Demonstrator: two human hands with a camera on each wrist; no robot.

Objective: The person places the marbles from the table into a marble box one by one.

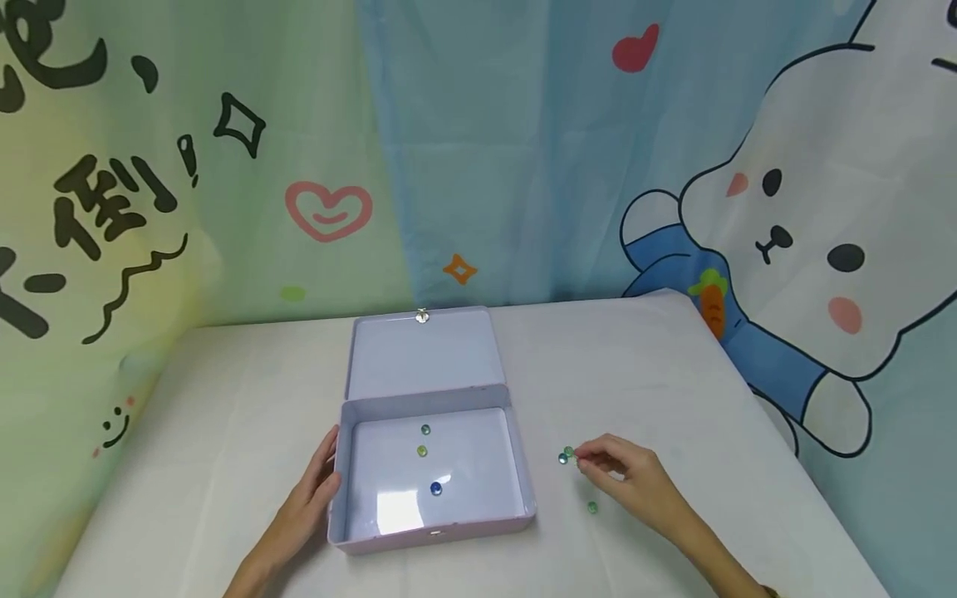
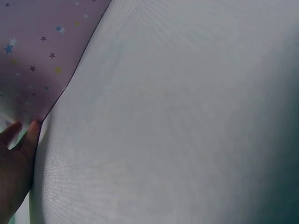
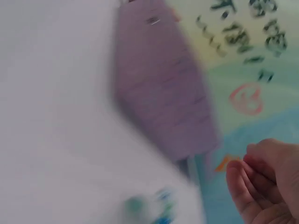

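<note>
A shallow lilac tin box (image 1: 432,538) lies with its lid folded back; two greenish glass gems (image 1: 422,451) and a blue gem (image 1: 436,489) are in it. My left hand (image 1: 302,498) rests against the box's left wall, fingers relaxed. The left wrist view shows that hand (image 2: 18,163) touching the star-printed side (image 2: 46,51). Right of the box, my right hand (image 1: 628,477) pinches with thumb and forefinger at a small green gem (image 1: 576,459), mostly hidden by the fingertips. Beside them lie a blue gem (image 1: 563,458) and a green gem (image 1: 569,451).
Another green gem (image 1: 592,507) lies on the white tablecloth (image 1: 635,390), nearer me. The upright lid (image 1: 424,355) stands at the box's back. A printed curtain (image 1: 486,149) hangs behind the table. In the right wrist view the box (image 3: 161,79) and gems are blurred.
</note>
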